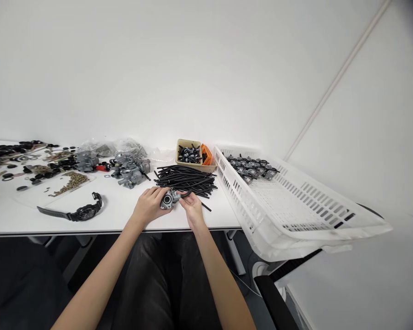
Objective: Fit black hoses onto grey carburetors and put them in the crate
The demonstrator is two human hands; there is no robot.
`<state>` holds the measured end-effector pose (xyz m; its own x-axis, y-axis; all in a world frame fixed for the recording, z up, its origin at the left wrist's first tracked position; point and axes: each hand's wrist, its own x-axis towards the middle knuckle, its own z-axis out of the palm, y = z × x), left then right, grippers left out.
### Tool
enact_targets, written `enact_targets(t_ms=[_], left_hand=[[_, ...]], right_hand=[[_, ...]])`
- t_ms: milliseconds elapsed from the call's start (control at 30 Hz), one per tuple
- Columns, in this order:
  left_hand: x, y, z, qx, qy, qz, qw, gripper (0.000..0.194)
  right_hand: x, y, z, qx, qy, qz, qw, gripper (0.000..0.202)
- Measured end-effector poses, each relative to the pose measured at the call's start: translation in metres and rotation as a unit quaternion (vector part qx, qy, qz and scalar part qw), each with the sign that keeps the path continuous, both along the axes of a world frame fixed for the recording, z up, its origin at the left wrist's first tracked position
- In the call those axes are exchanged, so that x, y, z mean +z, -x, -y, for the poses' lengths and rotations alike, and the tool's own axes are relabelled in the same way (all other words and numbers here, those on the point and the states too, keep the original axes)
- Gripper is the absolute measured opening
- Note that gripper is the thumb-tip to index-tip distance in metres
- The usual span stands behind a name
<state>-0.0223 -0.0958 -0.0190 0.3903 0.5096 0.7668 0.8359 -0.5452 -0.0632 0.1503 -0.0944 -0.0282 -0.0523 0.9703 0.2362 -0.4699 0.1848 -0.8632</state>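
My left hand (pixel 150 205) is closed around a grey metal carburetor (pixel 167 200), whose round bore faces me just above the table's front edge. At its right side, my right hand (pixel 192 210) pinches a short black rubber hose (pixel 186 194) against the body. Whether the hose is seated on a fitting is hidden by the fingers. Directly behind both hands lies a heap of black hoses (pixel 189 176). A group of carburetors (pixel 129 169) stands to the left of that heap.
A white plastic crate (pixel 234 201) at the right holds several carburetors (pixel 251 166). Behind the hoses sit a beige bin (pixel 178 156) of small black parts and an orange basket (pixel 208 155). Toward the left are a black wristwatch (pixel 84 211), brass fittings (pixel 70 182) and scattered black rings (pixel 7 176).
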Motion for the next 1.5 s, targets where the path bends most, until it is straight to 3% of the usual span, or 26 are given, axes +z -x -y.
enact_targets(t_ms=[967,1500], left_hand=[[-0.0003,0.0002,-0.0020,-0.008,-0.004,0.002,1.000,0.053],[0.0008,-0.0021,-0.0001,-0.003,0.008,0.020,1.000,0.050]], right_hand=[[0.0042,-0.0001,0.0021,0.009,0.012,-0.013,1.000,0.027],[-0.0015,-0.0015,-0.0018,0.007,0.013,0.021,1.000,0.034]])
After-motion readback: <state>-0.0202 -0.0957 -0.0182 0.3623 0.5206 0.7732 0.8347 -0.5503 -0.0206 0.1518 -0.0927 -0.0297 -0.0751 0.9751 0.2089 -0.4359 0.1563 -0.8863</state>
